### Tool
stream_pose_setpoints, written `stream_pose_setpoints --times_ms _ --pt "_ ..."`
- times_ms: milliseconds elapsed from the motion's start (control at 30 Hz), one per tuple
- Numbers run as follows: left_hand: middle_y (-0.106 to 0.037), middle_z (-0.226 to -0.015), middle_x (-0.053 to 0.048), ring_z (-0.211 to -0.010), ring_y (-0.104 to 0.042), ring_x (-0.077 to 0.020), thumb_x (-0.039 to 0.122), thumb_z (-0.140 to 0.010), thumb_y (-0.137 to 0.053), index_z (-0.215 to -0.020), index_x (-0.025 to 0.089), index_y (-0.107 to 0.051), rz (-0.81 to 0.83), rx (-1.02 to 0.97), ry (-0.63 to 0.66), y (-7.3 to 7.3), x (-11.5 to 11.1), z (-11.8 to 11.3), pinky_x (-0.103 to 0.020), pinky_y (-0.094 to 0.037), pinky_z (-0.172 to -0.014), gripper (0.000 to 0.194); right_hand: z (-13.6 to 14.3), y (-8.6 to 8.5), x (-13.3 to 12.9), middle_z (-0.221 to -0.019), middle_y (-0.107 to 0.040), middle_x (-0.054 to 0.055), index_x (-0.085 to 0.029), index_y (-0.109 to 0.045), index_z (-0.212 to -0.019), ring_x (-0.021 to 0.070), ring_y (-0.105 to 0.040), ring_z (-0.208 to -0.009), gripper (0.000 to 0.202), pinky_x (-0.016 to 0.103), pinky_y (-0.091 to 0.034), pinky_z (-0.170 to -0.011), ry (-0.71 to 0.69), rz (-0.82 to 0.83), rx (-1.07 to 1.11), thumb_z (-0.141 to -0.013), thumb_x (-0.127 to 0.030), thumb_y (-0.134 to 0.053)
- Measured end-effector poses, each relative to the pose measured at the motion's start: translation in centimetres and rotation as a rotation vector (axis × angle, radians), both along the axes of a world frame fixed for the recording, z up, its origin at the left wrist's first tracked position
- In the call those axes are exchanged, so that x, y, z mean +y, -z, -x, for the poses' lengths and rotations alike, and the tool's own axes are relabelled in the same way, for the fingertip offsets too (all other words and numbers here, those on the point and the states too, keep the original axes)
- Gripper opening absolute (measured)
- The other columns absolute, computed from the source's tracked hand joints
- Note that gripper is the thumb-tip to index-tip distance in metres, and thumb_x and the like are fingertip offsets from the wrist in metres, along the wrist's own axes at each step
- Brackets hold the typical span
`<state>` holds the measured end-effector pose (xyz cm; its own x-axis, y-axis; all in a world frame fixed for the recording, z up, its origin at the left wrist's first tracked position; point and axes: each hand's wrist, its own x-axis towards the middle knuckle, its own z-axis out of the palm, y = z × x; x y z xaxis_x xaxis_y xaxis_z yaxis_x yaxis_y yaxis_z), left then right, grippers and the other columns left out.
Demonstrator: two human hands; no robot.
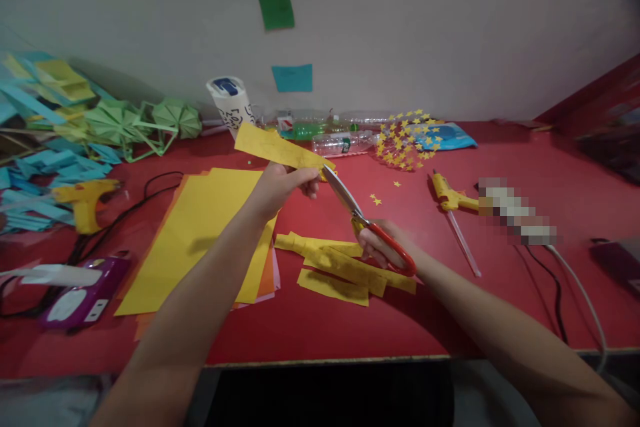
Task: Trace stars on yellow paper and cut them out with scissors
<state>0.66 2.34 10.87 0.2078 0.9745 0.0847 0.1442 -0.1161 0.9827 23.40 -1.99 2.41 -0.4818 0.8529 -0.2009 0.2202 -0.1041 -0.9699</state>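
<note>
My left hand (pixel 286 188) is closed on a strip of yellow paper (pixel 273 147), raised above the red table. In my right hand (pixel 380 245) is a pair of scissors (pixel 383 237) with red handles. Its blade tips touch or nearly touch the strip's right end, close to my left fingertips; whether they are cutting I cannot tell. Several more yellow paper strips (pixel 340 265) lie loosely overlapped below my hands. A stack of yellow sheets (pixel 200 233), with orange and pink edges beneath, lies under my left forearm. Small yellow paper stars (pixel 376 200) rest beyond the scissors.
Glue guns (pixel 87 203) (pixel 445 192) lie at left and right. Cords run from a purple power strip (pixel 83 293) and a blurred one at right. Along the wall stand a white cup (pixel 231 103), plastic bottles (pixel 343 143) and a star-covered ball (pixel 407 140). Folded paper (pixel 120 120) heaps at left.
</note>
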Motion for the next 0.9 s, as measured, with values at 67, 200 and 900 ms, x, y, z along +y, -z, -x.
stream_pose_setpoints --times_ms 67,200,900 --pt "-0.06 -0.052 0.0 -0.053 -0.057 -0.0131 0.028 -0.068 -0.06 -0.054 0.017 -0.061 0.016 -0.009 -0.007 -0.1 0.01 -0.13 -0.028 -0.049 -0.058 0.017 0.0 -0.09 -0.04 -0.037 -0.04 -0.01 -0.022 -0.047 -0.063 0.0072 -0.041 -0.033 0.044 0.027 -0.053 -0.053 -0.002 0.007 -0.003 -0.082 -0.06 -0.059" --pt "-0.053 -0.046 0.002 -0.046 -0.05 -0.0099 0.026 -0.067 -0.058 -0.049 0.018 -0.055 0.036 0.017 0.021 -0.36 -0.14 -0.13 -0.026 -0.044 -0.053 0.02 -0.05 -0.2 -0.09 -0.04 -0.041 -0.009 -0.021 -0.049 -0.065 0.0065 -0.039 -0.033 0.04 0.024 -0.047 -0.046 0.012 0.009 -0.017 -0.084 -0.055 -0.059" --pt "-0.058 -0.049 0.002 -0.044 -0.052 -0.0103 0.027 -0.068 -0.063 -0.062 0.017 -0.062 -0.032 -0.062 -0.032 0.19 0.23 -0.3 -0.026 -0.047 -0.05 0.012 -0.04 -0.47 -0.15 -0.039 -0.041 -0.009 -0.022 -0.048 -0.066 0.0066 -0.038 -0.032 0.042 0.024 -0.045 -0.044 -0.003 -0.011 -0.022 -0.085 -0.058 -0.056"
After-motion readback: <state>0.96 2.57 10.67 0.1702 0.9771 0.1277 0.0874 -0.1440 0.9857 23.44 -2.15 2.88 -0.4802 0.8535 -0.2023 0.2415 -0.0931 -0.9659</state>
